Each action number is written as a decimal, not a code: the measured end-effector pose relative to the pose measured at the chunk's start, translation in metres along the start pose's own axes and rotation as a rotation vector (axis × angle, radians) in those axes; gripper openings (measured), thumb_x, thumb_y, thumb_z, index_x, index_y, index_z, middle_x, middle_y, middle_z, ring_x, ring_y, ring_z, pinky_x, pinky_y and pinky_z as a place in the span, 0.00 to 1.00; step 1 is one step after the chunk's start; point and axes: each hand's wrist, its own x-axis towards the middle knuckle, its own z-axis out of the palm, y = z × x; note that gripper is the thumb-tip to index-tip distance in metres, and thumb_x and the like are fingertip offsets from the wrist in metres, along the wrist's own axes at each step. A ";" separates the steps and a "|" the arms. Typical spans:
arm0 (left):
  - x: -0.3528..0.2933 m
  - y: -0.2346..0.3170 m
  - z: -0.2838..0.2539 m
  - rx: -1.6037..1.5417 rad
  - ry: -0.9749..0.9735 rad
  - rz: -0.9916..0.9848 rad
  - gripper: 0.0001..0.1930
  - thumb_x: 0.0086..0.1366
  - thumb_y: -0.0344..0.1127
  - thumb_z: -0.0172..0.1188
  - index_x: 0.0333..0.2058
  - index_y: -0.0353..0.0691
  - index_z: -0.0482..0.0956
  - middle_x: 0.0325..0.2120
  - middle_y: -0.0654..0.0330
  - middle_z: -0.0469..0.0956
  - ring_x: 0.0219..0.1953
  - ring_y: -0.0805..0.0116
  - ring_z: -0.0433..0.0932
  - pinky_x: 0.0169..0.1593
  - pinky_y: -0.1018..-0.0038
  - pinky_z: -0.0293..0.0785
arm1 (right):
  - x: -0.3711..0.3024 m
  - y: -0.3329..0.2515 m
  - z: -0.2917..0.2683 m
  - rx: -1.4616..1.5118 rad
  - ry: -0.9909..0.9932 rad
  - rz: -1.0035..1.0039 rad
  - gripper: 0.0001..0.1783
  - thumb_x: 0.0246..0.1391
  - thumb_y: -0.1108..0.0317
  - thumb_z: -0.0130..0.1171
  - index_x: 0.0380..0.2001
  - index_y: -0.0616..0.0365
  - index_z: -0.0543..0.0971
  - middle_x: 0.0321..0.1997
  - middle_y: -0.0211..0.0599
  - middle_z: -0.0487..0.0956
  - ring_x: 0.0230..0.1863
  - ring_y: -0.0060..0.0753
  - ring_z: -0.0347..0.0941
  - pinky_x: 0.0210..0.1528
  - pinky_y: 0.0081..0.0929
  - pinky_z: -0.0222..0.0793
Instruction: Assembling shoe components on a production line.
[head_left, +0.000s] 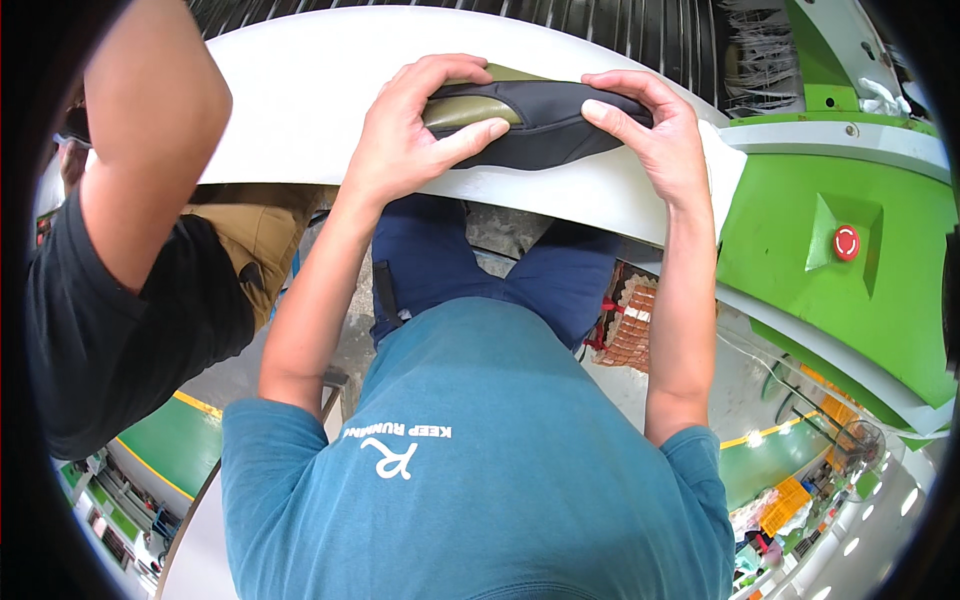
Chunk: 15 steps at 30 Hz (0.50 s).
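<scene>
Black-and-olive piece (pixel 555 122), near table edge (pixel 560 198), tabletop (pixel 290 110) leftward

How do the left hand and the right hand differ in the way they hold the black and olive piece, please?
The left hand is at the left end of the black and olive piece, while the right hand is at the right end.
The left hand frames the glossy olive panel; the right hand is on a black part.

Both are bare, with the thumb on the near side, pointing inward.
</scene>
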 end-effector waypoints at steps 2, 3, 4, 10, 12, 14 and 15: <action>-0.001 0.001 -0.002 0.009 -0.005 -0.023 0.23 0.58 0.44 0.80 0.50 0.43 0.87 0.55 0.57 0.86 0.59 0.53 0.84 0.64 0.59 0.79 | 0.002 0.016 -0.006 0.085 0.002 -0.028 0.19 0.58 0.69 0.80 0.52 0.59 0.88 0.56 0.38 0.89 0.58 0.30 0.85 0.66 0.30 0.79; 0.000 0.002 -0.002 0.011 -0.007 -0.022 0.23 0.58 0.44 0.80 0.50 0.43 0.87 0.55 0.57 0.86 0.59 0.53 0.84 0.64 0.59 0.79 | 0.003 0.019 -0.006 0.171 -0.004 -0.058 0.19 0.59 0.69 0.80 0.52 0.60 0.88 0.56 0.39 0.89 0.58 0.30 0.84 0.66 0.30 0.79; 0.001 0.003 -0.002 0.012 -0.016 -0.029 0.23 0.58 0.44 0.80 0.50 0.43 0.87 0.56 0.57 0.86 0.59 0.54 0.84 0.64 0.60 0.79 | 0.001 0.020 -0.008 0.174 -0.003 -0.058 0.19 0.59 0.69 0.80 0.52 0.60 0.88 0.56 0.39 0.89 0.58 0.30 0.84 0.66 0.30 0.79; 0.000 0.004 -0.004 -0.021 -0.034 -0.044 0.23 0.60 0.42 0.80 0.52 0.43 0.87 0.57 0.57 0.86 0.59 0.55 0.84 0.65 0.60 0.79 | -0.005 0.030 -0.005 0.187 0.064 -0.069 0.18 0.60 0.70 0.79 0.51 0.60 0.87 0.55 0.41 0.90 0.58 0.30 0.84 0.65 0.30 0.79; 0.000 0.004 -0.005 -0.019 -0.037 -0.053 0.23 0.60 0.41 0.80 0.52 0.43 0.87 0.57 0.57 0.85 0.59 0.55 0.84 0.65 0.61 0.79 | -0.004 0.043 -0.003 0.360 0.063 -0.054 0.16 0.62 0.71 0.77 0.52 0.58 0.86 0.58 0.43 0.88 0.62 0.33 0.82 0.69 0.33 0.75; 0.001 0.003 -0.004 -0.032 -0.089 -0.069 0.21 0.65 0.37 0.77 0.56 0.41 0.85 0.62 0.55 0.83 0.63 0.62 0.81 0.68 0.65 0.76 | -0.006 0.046 -0.006 0.333 0.074 -0.079 0.16 0.62 0.71 0.77 0.52 0.58 0.86 0.58 0.44 0.88 0.62 0.33 0.82 0.69 0.33 0.75; 0.000 0.002 -0.004 -0.028 -0.094 -0.066 0.21 0.65 0.37 0.77 0.56 0.41 0.85 0.62 0.55 0.83 0.63 0.62 0.81 0.68 0.65 0.76 | -0.007 0.045 -0.006 0.302 0.081 -0.098 0.16 0.62 0.71 0.77 0.52 0.58 0.86 0.58 0.44 0.88 0.62 0.34 0.82 0.68 0.33 0.75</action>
